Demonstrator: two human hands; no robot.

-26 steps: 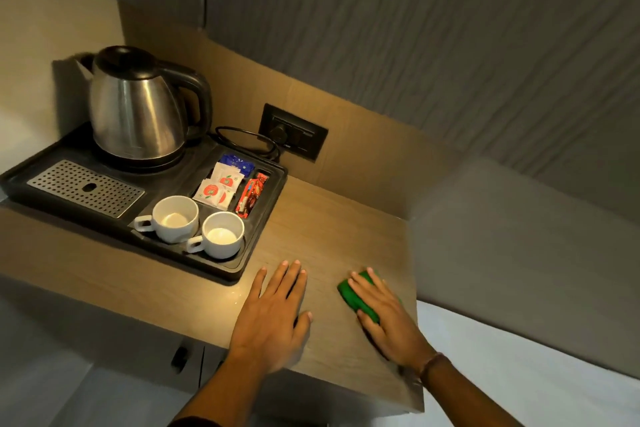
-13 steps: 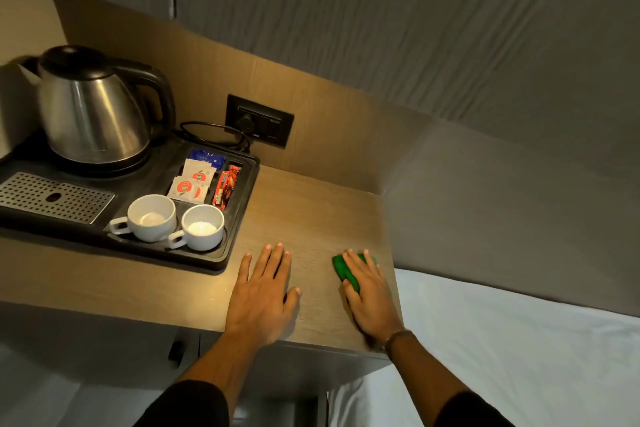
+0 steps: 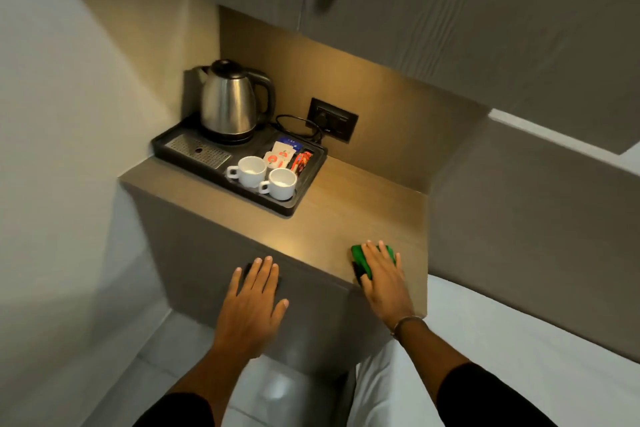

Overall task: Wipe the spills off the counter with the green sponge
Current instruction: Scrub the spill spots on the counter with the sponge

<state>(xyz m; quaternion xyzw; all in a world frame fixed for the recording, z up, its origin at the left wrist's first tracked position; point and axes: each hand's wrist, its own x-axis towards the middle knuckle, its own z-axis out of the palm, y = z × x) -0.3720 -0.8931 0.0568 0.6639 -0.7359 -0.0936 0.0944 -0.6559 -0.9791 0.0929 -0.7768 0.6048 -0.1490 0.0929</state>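
Observation:
The green sponge (image 3: pixel 360 262) lies on the wooden counter (image 3: pixel 346 204) at its front right corner. My right hand (image 3: pixel 382 279) presses flat on top of the sponge, covering most of it; only its left side and far edge show. My left hand (image 3: pixel 254 302) is spread open with nothing in it, off the counter top and in front of the cabinet face below the front edge. I cannot make out any spill on the lit counter surface.
A black tray (image 3: pixel 298 199) at the counter's back left holds a steel kettle (image 3: pixel 230 104), two white cups (image 3: pixel 266 175) and sachets (image 3: pixel 282 154). A wall socket (image 3: pixel 334 120) with a cord sits behind. A white bed (image 3: pixel 502 357) adjoins the right side.
The view has pulled back and up. My left hand has left the counter top and now hovers before the cabinet front. My right hand stays on the sponge near the front right corner.

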